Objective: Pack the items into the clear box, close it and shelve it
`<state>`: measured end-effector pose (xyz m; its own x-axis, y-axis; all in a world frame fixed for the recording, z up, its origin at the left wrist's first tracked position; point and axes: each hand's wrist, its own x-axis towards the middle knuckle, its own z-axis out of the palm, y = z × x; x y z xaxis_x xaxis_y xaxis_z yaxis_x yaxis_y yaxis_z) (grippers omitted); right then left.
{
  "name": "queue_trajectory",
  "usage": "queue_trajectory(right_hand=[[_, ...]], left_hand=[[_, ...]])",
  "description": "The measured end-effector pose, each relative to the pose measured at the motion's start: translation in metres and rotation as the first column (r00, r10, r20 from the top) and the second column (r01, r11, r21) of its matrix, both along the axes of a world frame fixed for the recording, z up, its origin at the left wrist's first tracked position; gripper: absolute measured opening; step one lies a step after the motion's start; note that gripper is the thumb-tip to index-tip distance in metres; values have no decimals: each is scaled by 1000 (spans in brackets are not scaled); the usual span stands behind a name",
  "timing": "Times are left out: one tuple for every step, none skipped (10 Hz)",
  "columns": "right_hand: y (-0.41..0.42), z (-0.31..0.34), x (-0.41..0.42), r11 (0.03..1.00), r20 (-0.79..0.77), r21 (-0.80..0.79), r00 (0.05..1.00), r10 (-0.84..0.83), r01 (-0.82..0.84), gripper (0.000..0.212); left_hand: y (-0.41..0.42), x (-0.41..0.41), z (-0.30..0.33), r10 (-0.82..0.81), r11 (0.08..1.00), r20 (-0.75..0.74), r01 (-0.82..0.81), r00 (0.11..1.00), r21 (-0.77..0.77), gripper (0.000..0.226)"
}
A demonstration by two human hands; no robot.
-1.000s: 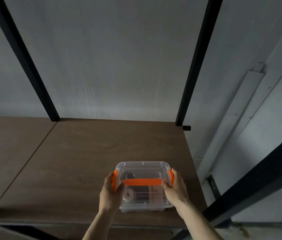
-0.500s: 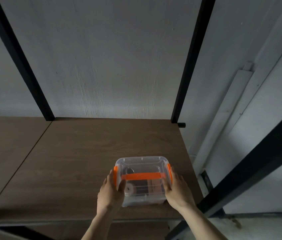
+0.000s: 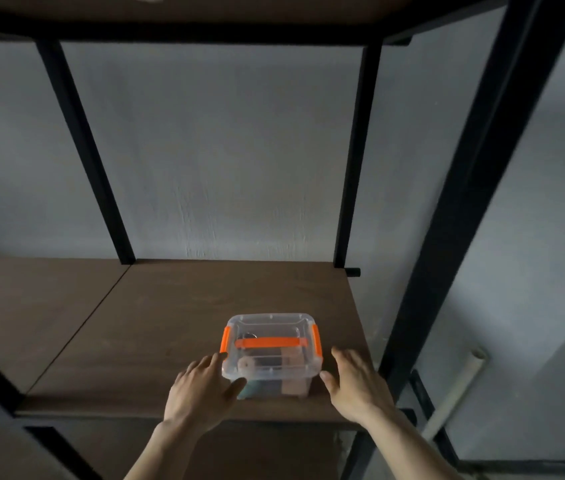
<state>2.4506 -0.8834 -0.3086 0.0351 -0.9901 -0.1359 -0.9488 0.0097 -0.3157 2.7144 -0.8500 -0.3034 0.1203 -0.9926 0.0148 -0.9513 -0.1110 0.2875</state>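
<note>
The clear box [image 3: 270, 355] rests on the brown wooden shelf [image 3: 177, 317], near its front right corner. Its lid is on, with orange side clips and an orange handle across the top. Several small items show dimly through the plastic. My left hand [image 3: 201, 389] lies open just left of the box, fingertips close to its near left corner. To the right of the box, a small gap away, my right hand [image 3: 354, 386] is open and holds nothing.
Black metal uprights [image 3: 357, 157] frame the shelf at the back and a thick black post [image 3: 475, 188] stands at the right. Another board [image 3: 239, 8] crosses overhead. A grey wall lies behind. A pale pipe [image 3: 458, 393] leans at the lower right.
Both hands have let go of the box's sides and drawn back toward me. The box now stands alone on the shelf. My view has tilted up.
</note>
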Motion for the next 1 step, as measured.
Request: queue_trajectory(right_hand=[[23, 11, -18, 999, -25, -17, 999, 33, -33, 63]], left_hand=[[20, -10, 7, -26, 1000, 118, 24, 993, 20, 70]])
